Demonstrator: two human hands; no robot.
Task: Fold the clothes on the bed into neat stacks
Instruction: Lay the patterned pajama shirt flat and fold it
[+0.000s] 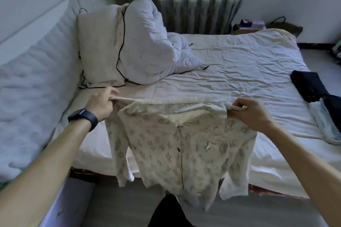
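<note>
I had the cream printed shirt up in the air over the near edge of the bed, button front facing me. Its hem and both sleeves hung down past the bed's edge toward the floor. My left hand pinched one shoulder, fingers curled round the seam. My right hand pinched the other shoulder the same way, so the collar line was stretched nearly level between them. Neither hand was loose; both were grasping the shirt.

On the bed's right side lay a folded dark garment with a pale folded pile just beside it, nearer me. From that I judged some of the folding done and this shirt the piece in hand. At the bed's far left a pillow and a bunched quilt leaned together, well apart from the shirt.

The step, as I read it, was squaring the shirt up before laying it down. The next move would call for lowering it flat onto the bare sheet in the middle of the bed, keeping the shoulders taut so the thin cloth didn't bunch, then bringing the sleeves in
</note>
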